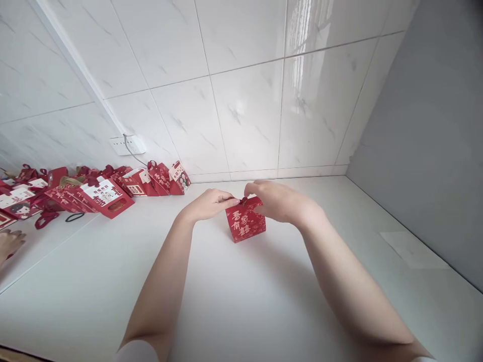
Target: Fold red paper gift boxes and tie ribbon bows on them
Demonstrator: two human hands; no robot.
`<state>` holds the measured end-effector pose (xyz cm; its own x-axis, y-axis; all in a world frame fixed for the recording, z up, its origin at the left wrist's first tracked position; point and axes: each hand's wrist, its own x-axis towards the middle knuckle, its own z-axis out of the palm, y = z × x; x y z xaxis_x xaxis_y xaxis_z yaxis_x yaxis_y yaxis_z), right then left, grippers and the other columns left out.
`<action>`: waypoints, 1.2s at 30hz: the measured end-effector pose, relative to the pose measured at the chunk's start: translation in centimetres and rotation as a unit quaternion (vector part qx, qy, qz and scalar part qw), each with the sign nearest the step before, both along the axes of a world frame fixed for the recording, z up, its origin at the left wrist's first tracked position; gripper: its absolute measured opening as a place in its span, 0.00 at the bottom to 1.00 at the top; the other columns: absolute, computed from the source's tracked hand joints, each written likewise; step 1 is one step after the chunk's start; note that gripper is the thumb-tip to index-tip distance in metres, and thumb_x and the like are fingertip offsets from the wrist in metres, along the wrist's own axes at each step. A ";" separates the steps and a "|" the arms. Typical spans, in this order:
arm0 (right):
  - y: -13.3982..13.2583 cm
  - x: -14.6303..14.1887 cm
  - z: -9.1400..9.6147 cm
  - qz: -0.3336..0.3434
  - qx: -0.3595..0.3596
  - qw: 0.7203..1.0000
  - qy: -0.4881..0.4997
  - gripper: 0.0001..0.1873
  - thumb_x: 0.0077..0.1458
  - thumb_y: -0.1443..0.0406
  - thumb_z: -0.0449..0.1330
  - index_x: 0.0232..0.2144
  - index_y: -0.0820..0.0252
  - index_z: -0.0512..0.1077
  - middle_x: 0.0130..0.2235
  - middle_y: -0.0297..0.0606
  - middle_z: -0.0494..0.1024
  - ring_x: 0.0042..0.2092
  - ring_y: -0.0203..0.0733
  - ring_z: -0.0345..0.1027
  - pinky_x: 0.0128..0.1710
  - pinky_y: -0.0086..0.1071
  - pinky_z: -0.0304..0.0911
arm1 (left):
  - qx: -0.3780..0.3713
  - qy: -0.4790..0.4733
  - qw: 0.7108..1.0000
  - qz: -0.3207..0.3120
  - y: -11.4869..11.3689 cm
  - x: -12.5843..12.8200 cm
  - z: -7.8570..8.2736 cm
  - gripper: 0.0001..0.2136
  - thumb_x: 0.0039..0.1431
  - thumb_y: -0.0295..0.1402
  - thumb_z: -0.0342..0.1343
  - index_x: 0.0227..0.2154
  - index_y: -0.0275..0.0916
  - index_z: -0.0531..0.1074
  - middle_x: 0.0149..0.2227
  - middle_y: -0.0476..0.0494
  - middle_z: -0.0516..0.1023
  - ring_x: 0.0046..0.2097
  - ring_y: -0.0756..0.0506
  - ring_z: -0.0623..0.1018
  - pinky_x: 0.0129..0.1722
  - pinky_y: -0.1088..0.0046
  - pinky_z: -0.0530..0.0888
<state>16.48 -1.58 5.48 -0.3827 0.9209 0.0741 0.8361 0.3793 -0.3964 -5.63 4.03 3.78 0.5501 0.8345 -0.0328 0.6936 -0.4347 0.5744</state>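
Note:
A red gift box with pale Chinese lettering stands upright on the white table, a dark red ribbon at its top. My left hand comes in from the left, thumb and fingers pinched together at the box's top edge beside the ribbon. From the right, my right hand bends over the top corner, its fingers curled by the ribbon and against the box's side. Whether the right fingers grip the ribbon or the box itself is partly hidden by the hand.
Many red gift boxes with ribbons crowd the table's back left along the tiled wall. Another person's hand shows at the left edge. A power socket with a cable is on the wall. A grey panel bounds the right side.

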 end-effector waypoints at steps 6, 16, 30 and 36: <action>1.9 -2.4 -1.5 0.051 0.081 0.995 -0.035 0.06 0.57 0.70 0.52 0.36 0.60 0.69 0.39 0.41 0.74 0.35 0.38 0.66 0.27 0.29 0.52 | 0.092 0.016 0.995 0.019 -0.5 -0.3 0.6 0.18 0.62 0.47 0.46 0.26 0.41 0.72 0.25 0.51 0.72 0.28 0.49 0.69 0.27 0.73 0.62; 1.7 -1.4 -1.5 0.046 0.020 0.999 -0.008 0.07 0.56 0.72 0.51 0.33 0.56 0.66 0.31 0.34 0.73 0.24 0.34 0.57 0.22 0.28 0.46 | 0.087 -0.064 0.994 0.010 -1.5 1.4 1.0 0.13 0.59 0.44 0.53 0.33 0.42 0.77 0.38 0.48 0.81 0.42 0.44 0.77 0.42 0.70 0.72; 1.9 -0.5 -0.9 0.009 -0.015 1.000 -0.024 0.10 0.56 0.71 0.51 0.28 0.56 0.70 0.28 0.37 0.73 0.26 0.36 0.61 0.22 0.30 0.48 | 0.064 -0.007 0.998 -0.004 -0.5 1.5 -0.3 0.13 0.57 0.44 0.52 0.33 0.43 0.79 0.33 0.49 0.81 0.37 0.45 0.76 0.36 0.70 0.71; 2.3 -1.3 -1.2 0.016 -0.043 0.997 -0.063 0.08 0.54 0.71 0.52 0.28 0.57 0.70 0.29 0.39 0.74 0.25 0.37 0.62 0.21 0.31 0.49 | 0.054 -0.016 0.998 -0.017 -0.7 2.0 -0.6 0.11 0.53 0.40 0.55 0.34 0.43 0.80 0.32 0.48 0.81 0.36 0.43 0.77 0.34 0.70 0.71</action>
<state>15.20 0.71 4.28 -0.4136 0.9088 -0.0546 0.8694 0.3764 -0.3200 -3.65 3.37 3.15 0.5781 0.8125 0.0748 0.6590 -0.5190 0.5445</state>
